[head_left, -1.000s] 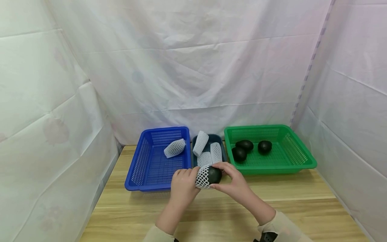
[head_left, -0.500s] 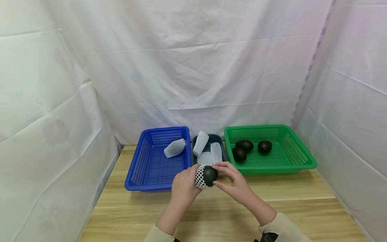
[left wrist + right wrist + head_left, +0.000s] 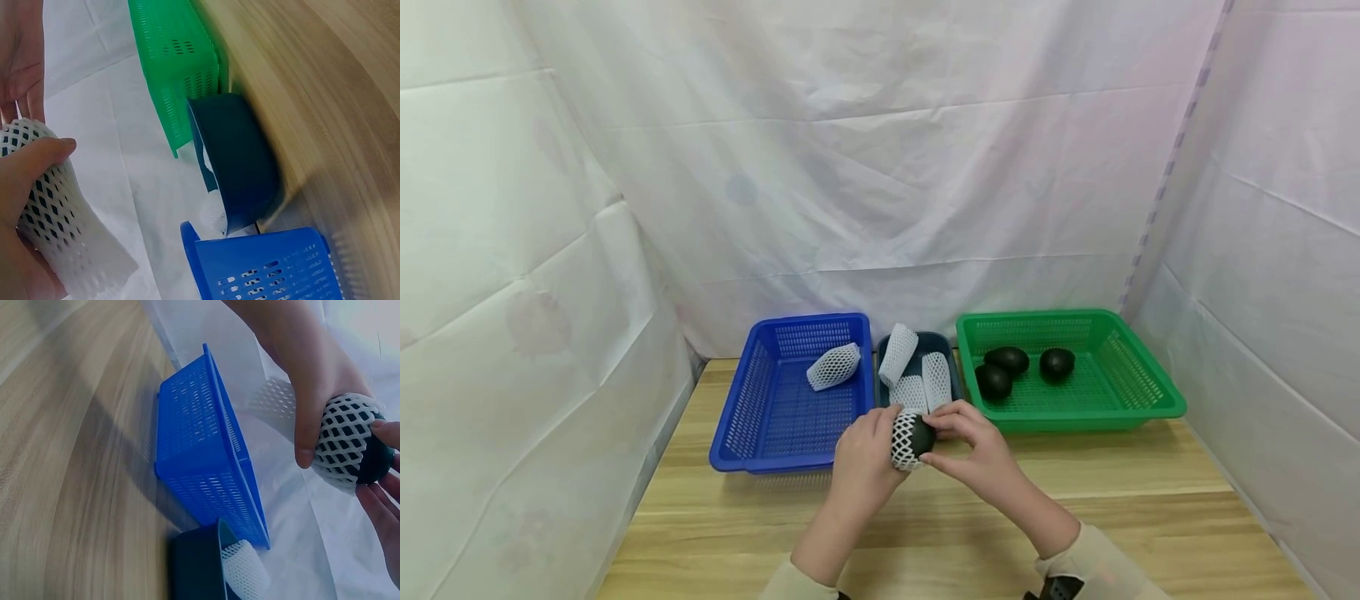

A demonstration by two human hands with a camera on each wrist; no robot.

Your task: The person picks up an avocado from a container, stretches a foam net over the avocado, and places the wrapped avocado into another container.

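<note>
Avocado (image 3: 921, 435), dark, held above the wooden surface (image 3: 925, 533) just in front of the small dark tray (image 3: 957, 379), mostly covered by a white foam net (image 3: 904, 439). Left hand (image 3: 867, 454) curls round the netted end, steadying it; right hand (image 3: 973, 446) pinches the bare end (fingertips at the net's edge). Blue basket (image 3: 775, 417) left, green basket (image 3: 1112, 400) right with three bare avocados (image 3: 1007, 360).

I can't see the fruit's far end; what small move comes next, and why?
Probably pull the foam net a little further over the dark avocado: its right end is bare, while the left hand grips the net and the right hand steadies the fruit.
</note>
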